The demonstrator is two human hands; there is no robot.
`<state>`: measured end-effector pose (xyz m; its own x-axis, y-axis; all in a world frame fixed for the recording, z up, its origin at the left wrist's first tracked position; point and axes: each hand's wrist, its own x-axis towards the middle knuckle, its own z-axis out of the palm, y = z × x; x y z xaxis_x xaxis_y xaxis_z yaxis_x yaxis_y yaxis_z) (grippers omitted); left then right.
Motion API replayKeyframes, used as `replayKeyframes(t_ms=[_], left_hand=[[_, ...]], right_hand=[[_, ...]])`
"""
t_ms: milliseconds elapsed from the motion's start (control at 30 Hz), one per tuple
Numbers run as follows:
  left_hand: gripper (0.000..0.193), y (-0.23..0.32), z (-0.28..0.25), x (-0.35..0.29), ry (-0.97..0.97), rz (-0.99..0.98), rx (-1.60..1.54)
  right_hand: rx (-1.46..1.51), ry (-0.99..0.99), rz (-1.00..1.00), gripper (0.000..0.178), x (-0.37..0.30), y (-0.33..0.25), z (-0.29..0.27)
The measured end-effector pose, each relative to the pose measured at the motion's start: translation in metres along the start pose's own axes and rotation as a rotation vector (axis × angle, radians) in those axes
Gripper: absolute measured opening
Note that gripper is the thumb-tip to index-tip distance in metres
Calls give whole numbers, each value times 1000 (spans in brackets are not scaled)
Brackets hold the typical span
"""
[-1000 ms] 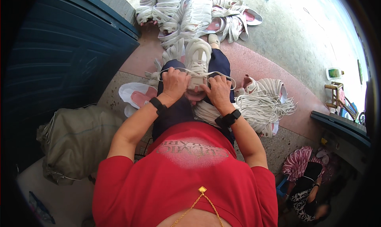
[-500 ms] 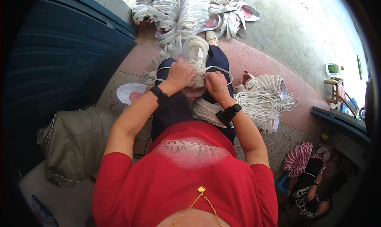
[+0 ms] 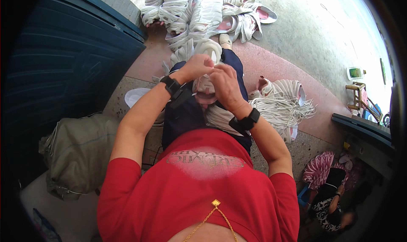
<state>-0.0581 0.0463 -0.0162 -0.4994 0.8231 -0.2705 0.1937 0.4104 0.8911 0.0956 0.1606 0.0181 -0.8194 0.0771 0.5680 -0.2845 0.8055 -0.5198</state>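
A white and cream shoe upper (image 3: 208,48) with a pink lining lies across my lap between my knees, its toe pointing away from me. My left hand (image 3: 196,68) and my right hand (image 3: 228,86) meet above its lacing area, fingertips pinched close together. They hold a white shoelace, of which only a little shows between the fingers. The hands cover most of the eyelets. To the right of my leg lies a thick bundle of loose white shoelaces (image 3: 282,108), against a row of nested shoe uppers (image 3: 288,89).
Stacks of white uppers (image 3: 205,15) lie on the floor ahead. A blue door (image 3: 72,55) stands at the left, above a stuffed olive sack (image 3: 82,153). Another person (image 3: 333,199) sits at the lower right by pink striped pieces (image 3: 318,170). A wooden stool (image 3: 358,94) stands far right.
Both hands have lifted from the sides of the upper and come together above it. The lace loops that stuck out on either side no longer show.
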Motion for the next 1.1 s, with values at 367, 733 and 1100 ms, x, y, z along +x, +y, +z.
replayKeyframes(t_ms=[367, 733, 1100], left_hand=[[28, -28, -19, -9, 14, 83, 681], [37, -52, -23, -46, 124, 164, 705], [8, -49, -6, -68, 255, 152, 791]], right_hand=[[1205, 278, 897, 20, 48, 38, -97], [279, -397, 711, 21, -35, 13, 84], [575, -717, 867, 11, -20, 4, 82]])
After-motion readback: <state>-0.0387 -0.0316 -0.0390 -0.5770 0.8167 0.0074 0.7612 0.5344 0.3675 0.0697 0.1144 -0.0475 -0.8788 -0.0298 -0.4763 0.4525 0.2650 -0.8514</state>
